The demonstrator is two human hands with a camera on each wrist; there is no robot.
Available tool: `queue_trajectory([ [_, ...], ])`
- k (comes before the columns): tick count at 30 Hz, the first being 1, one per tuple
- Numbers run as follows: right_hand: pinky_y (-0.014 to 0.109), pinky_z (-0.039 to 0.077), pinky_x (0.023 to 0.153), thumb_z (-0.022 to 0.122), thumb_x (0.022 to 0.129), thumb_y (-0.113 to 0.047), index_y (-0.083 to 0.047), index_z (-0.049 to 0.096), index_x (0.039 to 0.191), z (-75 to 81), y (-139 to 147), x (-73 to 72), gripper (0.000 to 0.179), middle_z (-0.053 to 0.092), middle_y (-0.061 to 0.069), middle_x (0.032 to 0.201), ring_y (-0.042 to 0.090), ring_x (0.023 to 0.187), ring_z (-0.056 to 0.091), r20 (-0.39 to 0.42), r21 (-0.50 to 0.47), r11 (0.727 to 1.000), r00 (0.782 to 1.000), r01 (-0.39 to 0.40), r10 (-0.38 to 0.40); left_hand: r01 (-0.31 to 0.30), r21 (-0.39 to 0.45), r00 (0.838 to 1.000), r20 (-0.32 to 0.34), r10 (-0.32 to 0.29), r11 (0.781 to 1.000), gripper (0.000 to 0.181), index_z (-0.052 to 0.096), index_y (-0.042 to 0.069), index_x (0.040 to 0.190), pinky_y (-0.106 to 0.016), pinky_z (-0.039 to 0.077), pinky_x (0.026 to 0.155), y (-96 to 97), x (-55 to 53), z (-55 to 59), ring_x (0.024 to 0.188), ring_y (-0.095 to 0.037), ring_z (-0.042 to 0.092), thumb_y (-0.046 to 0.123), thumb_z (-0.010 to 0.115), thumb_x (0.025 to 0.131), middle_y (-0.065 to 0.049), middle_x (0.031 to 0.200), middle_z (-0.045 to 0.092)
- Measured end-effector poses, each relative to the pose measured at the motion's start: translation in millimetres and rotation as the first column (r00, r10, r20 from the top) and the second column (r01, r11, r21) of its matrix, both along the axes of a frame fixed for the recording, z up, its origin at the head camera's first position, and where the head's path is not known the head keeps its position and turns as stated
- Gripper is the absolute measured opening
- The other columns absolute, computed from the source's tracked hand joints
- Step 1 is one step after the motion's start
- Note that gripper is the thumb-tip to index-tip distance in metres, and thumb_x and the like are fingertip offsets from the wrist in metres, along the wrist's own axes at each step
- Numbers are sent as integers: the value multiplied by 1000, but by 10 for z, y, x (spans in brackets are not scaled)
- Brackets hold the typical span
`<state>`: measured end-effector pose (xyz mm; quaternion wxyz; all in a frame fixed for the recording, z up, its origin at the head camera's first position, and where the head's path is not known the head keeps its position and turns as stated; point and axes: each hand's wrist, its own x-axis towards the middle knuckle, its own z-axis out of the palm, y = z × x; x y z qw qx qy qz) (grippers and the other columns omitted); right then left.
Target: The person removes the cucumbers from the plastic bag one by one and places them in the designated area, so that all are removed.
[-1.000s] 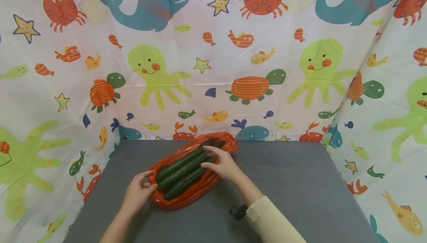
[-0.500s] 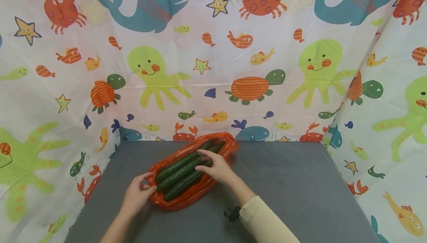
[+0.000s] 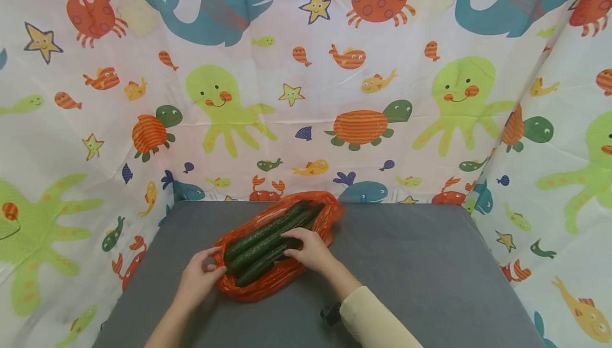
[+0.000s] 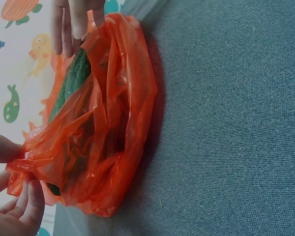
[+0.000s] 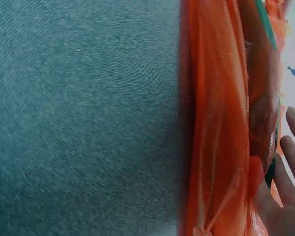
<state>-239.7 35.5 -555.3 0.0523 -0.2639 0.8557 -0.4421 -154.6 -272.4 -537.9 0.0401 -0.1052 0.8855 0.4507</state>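
An open orange plastic bag [image 3: 248,292] lies slantwise on the grey table, with several long dark green cucumbers [image 3: 255,251] side by side inside. My left hand [image 3: 195,280] pinches the bag's gathered near-left edge between thumb and fingers, plain in the left wrist view. Over the nearest cucumber, my right hand [image 3: 311,252] has its thumb and fingers apart. In the right wrist view the right thumb [image 5: 256,177] shows through the bag film, while the other fingers stay spread and fairly straight. The far ends of the cucumbers reach the bag's back-right end.
The grey table [image 3: 406,268] extends to both sides and in front of the bag. A white curtain [image 3: 268,130] printed with sea animals surrounds it at the back and sides. A small black device [image 3: 331,314] sits at the right wrist.
My right hand has moved toward the front and lower over the cucumbers, away from their far ends. The left hand keeps its place at the bag's edge.
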Motion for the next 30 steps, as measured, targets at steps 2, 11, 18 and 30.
queue_trajectory([
  [2, 47, 49, 101, 78, 89, -15, -13, 68, 131, -20, -21, 1, 43, 65, 5, 133, 27, 124, 59, -40, 20, 1000, 999, -6, 7, 1, 1, 1000, 2, -1, 1000, 55, 54, 14, 145, -32, 54, 68, 2, 0, 7, 108, -27, 64, 21, 72, 93, -18, 152, 42],
  [11, 47, 48, 101, 82, 85, -21, -19, 71, 126, -114, -124, 15, 43, 60, 2, 131, 25, 127, 50, -53, 89, 996, 999, -3, 8, -12, -9, 1000, 11, 12, 1000, 56, 55, 15, 144, -31, 53, 68, 0, -12, -18, 104, -24, 65, 20, 72, 92, -16, 151, 43],
  [18, 45, 46, 102, 85, 81, -33, -22, 75, 118, -173, -185, 29, 40, 57, -2, 120, 22, 125, 46, -81, 94, 995, 996, 35, -27, -7, -5, 1000, 15, 7, 1000, 56, 54, 17, 145, -32, 52, 68, 2, -20, -28, 108, -27, 62, 21, 72, 92, -15, 152, 42],
  [30, 49, 44, 106, 70, 96, -33, -20, 75, 116, -197, -180, 36, 25, 59, 0, 126, 26, 132, 45, -103, 100, 995, 994, 28, -18, 1, -13, 1000, 12, -1, 1000, 55, 54, 17, 145, -32, 51, 68, 13, -23, -37, 108, -26, 61, 22, 71, 92, -13, 152, 42],
])
